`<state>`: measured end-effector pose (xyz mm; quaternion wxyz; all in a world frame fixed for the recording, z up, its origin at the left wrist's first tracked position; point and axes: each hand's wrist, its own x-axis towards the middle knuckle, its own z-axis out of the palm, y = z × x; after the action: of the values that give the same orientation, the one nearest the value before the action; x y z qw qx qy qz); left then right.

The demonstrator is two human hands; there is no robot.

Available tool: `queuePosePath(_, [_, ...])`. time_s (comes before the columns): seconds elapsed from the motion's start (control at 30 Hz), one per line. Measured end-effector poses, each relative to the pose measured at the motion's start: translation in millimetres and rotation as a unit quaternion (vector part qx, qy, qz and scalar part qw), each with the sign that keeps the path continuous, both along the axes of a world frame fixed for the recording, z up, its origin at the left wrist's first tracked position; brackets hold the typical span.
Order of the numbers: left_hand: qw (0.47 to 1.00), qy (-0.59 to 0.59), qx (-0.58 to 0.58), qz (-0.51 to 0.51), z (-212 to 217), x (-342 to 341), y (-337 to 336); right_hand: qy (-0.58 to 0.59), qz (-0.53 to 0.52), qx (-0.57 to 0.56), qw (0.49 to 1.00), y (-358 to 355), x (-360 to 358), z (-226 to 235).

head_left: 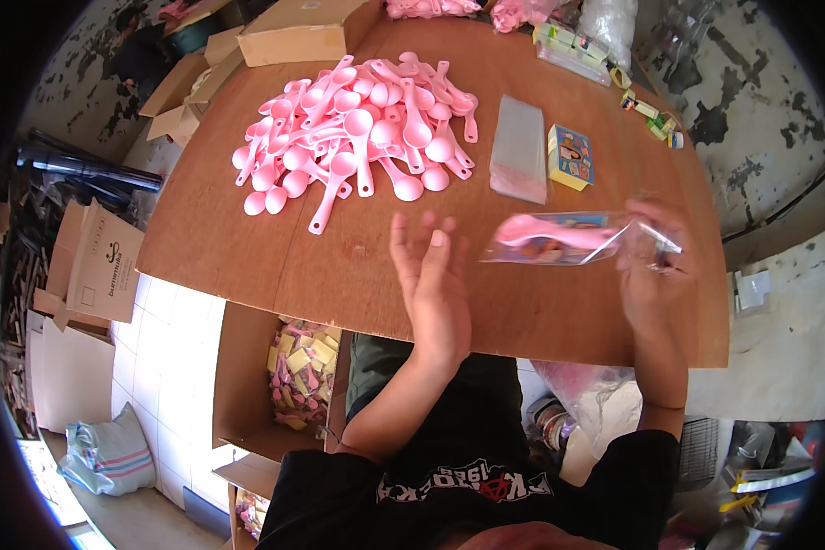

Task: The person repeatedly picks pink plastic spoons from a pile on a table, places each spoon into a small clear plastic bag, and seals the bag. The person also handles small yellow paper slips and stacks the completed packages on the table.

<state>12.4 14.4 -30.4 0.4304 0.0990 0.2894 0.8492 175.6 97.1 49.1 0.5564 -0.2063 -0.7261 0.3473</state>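
My right hand (655,243) grips one end of a clear plastic bag (559,260) above the right side of the table. Inside the bag lie a pink spoon (522,230) and a colourful printed card, both slightly blurred. To the left, my left hand (438,293) is raised over the table's front edge, fingers apart and holding nothing. Beyond it spreads a large heap of pink plastic spoons (361,128). A stack of flat clear bags (519,151) sits right of the heap, beside a small stack of printed cards (571,158) with yellow sides.
The brown wooden table (330,266) has a curved-looking front edge. Below it at left, an open cardboard box (240,380) contains packed spoons and cards. A closed carton (302,32) stands at the far left. Tape rolls and small boxes (573,53) line the far right edge.
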Motion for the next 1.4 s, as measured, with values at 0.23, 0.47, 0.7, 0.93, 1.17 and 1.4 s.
queuePosePath(0.23, [0.897,0.439,0.044,-0.017,7,-19,-3,-0.274,-0.092,0.043,0.956,-9,-37,33])
queuePosePath(0.47, [0.924,0.374,0.050,-0.065,22,-25,-11,-0.245,0.049,-0.071,0.966,-22,-49,24])
queuePosePath(0.7, [0.914,0.393,-0.032,-0.093,29,-35,-25,-0.221,-0.019,0.295,0.929,-17,-54,19])
queuePosePath(0.93, [0.850,0.511,-0.080,-0.096,55,-30,-38,-0.291,-0.055,0.306,0.905,-22,-54,19])
queuePosePath(1.17, [0.686,0.724,-0.041,-0.059,45,-34,-34,-0.298,-0.108,0.364,0.876,-15,-45,14])
queuePosePath(1.4, [0.889,0.432,-0.002,-0.154,42,-30,-37,-0.064,0.063,-0.138,0.986,37,-21,20])
